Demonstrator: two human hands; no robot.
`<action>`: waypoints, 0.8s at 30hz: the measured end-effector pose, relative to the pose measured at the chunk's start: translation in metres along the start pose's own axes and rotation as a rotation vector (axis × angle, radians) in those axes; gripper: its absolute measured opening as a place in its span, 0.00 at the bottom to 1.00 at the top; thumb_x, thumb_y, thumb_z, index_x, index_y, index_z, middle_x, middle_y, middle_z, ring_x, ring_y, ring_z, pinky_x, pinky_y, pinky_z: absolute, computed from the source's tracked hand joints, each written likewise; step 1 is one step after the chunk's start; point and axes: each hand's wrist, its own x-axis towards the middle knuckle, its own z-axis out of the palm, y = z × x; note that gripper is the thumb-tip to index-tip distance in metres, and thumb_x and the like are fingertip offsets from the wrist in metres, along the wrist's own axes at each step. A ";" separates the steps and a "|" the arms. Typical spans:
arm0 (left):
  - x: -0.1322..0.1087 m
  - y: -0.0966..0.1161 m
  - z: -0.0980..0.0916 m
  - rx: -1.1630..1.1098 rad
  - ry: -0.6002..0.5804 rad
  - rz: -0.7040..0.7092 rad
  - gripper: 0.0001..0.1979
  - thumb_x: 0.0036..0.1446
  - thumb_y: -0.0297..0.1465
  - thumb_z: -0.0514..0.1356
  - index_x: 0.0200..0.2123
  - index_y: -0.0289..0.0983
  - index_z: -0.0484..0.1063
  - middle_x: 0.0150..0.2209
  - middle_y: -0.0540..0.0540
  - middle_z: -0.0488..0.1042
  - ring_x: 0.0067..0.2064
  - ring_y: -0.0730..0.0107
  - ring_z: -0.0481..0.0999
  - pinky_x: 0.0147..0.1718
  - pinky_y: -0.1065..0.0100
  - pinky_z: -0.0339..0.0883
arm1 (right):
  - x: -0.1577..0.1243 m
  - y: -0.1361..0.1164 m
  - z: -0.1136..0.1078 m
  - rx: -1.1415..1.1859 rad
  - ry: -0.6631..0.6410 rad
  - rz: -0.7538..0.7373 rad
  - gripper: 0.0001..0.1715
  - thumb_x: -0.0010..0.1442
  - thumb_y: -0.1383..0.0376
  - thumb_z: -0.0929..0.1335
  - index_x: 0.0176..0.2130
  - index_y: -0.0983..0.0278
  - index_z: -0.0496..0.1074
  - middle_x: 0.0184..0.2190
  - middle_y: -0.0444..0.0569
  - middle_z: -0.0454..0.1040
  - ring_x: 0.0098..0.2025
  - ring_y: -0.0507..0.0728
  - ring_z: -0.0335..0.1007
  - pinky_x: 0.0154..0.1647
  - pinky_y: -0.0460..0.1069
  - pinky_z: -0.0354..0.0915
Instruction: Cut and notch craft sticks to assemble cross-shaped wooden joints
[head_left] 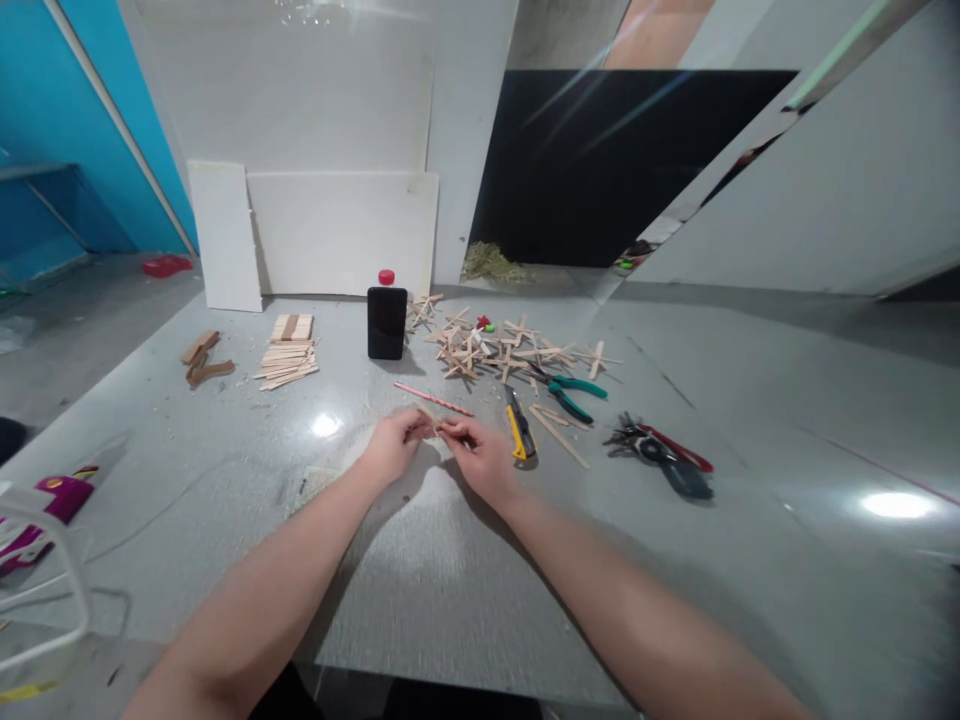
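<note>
My left hand (pixel 395 444) and my right hand (pixel 480 458) meet over the middle of the grey table. Between their fingertips is a small pale wooden stick (pixel 429 413), pinched from both sides; the fingers cover most of it. Just beyond my hands lies a pink patterned pencil (pixel 433 398). To the right of my right hand rests a yellow and black utility knife (pixel 520 428). Teal-handled pliers (pixel 574 392) lie farther right, near a few loose flat wooden sticks (pixel 559 435).
A black phone (pixel 387 325) stands upright before a red-capped bottle (pixel 386 276). Behind the pliers spreads a heap of crossed wooden sticks (pixel 480 350). Stick bundles (pixel 289 362) lie at the left, more pliers (pixel 664 455) at the right, and a purple-and-white object (pixel 56 510) near the left edge.
</note>
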 end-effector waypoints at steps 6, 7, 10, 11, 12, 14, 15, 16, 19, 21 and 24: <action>0.000 0.002 -0.004 -0.039 -0.008 0.073 0.15 0.71 0.40 0.62 0.53 0.35 0.75 0.51 0.42 0.78 0.48 0.62 0.80 0.49 0.56 0.79 | -0.002 -0.006 -0.001 -0.004 0.002 -0.069 0.15 0.73 0.56 0.70 0.52 0.63 0.76 0.51 0.52 0.78 0.47 0.57 0.78 0.49 0.57 0.77; 0.000 0.003 -0.005 -0.039 -0.002 0.082 0.15 0.71 0.40 0.62 0.52 0.35 0.75 0.50 0.42 0.78 0.47 0.63 0.80 0.48 0.56 0.79 | -0.002 -0.005 -0.001 0.003 0.001 -0.076 0.15 0.73 0.56 0.70 0.52 0.63 0.76 0.51 0.52 0.78 0.47 0.57 0.78 0.49 0.56 0.77; -0.001 0.004 -0.004 -0.035 0.025 0.107 0.14 0.71 0.40 0.62 0.50 0.35 0.76 0.48 0.43 0.79 0.45 0.64 0.80 0.47 0.57 0.79 | -0.001 -0.001 0.001 0.027 0.010 -0.085 0.15 0.73 0.56 0.70 0.52 0.63 0.76 0.51 0.52 0.78 0.47 0.57 0.78 0.50 0.57 0.77; -0.002 0.005 -0.003 -0.033 0.037 0.114 0.14 0.71 0.40 0.62 0.50 0.35 0.76 0.47 0.44 0.79 0.45 0.64 0.80 0.47 0.57 0.79 | -0.001 0.000 0.003 0.038 0.014 -0.083 0.15 0.72 0.56 0.70 0.53 0.63 0.76 0.52 0.52 0.78 0.48 0.58 0.78 0.50 0.57 0.77; -0.002 0.005 -0.001 -0.032 0.051 0.118 0.14 0.71 0.40 0.62 0.49 0.35 0.76 0.47 0.44 0.79 0.45 0.64 0.80 0.47 0.57 0.79 | -0.001 0.001 0.004 0.051 0.016 -0.080 0.16 0.72 0.56 0.70 0.53 0.63 0.75 0.52 0.52 0.78 0.48 0.58 0.78 0.50 0.57 0.77; -0.002 0.005 0.002 -0.029 0.074 0.122 0.14 0.72 0.40 0.62 0.49 0.35 0.76 0.46 0.44 0.79 0.45 0.65 0.80 0.47 0.57 0.79 | -0.002 0.003 0.007 0.079 0.013 -0.068 0.17 0.72 0.56 0.70 0.54 0.63 0.75 0.53 0.52 0.78 0.49 0.58 0.78 0.50 0.57 0.77; -0.002 0.005 0.003 -0.027 0.083 0.121 0.14 0.72 0.40 0.62 0.49 0.35 0.76 0.46 0.44 0.79 0.45 0.65 0.80 0.47 0.57 0.79 | -0.002 0.004 0.008 0.092 0.009 -0.060 0.17 0.72 0.56 0.70 0.55 0.63 0.75 0.53 0.52 0.77 0.49 0.58 0.78 0.50 0.58 0.77; -0.002 0.005 0.003 -0.022 0.090 0.121 0.14 0.72 0.40 0.62 0.49 0.35 0.76 0.46 0.44 0.79 0.45 0.65 0.80 0.47 0.57 0.79 | -0.002 0.004 0.009 0.103 0.004 -0.052 0.17 0.72 0.56 0.70 0.55 0.63 0.75 0.53 0.52 0.77 0.49 0.59 0.78 0.50 0.58 0.78; -0.002 0.003 0.004 -0.003 0.093 0.126 0.14 0.71 0.40 0.62 0.50 0.35 0.76 0.47 0.43 0.79 0.45 0.65 0.80 0.47 0.57 0.79 | -0.001 0.005 0.008 0.115 -0.011 -0.032 0.17 0.72 0.56 0.70 0.55 0.63 0.75 0.53 0.52 0.77 0.49 0.58 0.78 0.50 0.57 0.78; -0.002 0.003 0.003 0.010 0.087 0.133 0.13 0.71 0.40 0.62 0.49 0.36 0.76 0.49 0.43 0.79 0.47 0.64 0.80 0.49 0.57 0.78 | -0.001 0.005 0.006 0.114 -0.020 -0.024 0.17 0.72 0.56 0.70 0.54 0.62 0.75 0.53 0.52 0.78 0.48 0.58 0.78 0.50 0.57 0.78; -0.003 0.004 0.003 0.009 0.080 0.135 0.13 0.72 0.39 0.62 0.49 0.36 0.76 0.49 0.43 0.79 0.47 0.64 0.80 0.50 0.56 0.78 | -0.002 0.004 0.004 0.112 -0.030 -0.014 0.16 0.72 0.56 0.70 0.54 0.63 0.75 0.53 0.52 0.78 0.48 0.58 0.78 0.50 0.57 0.77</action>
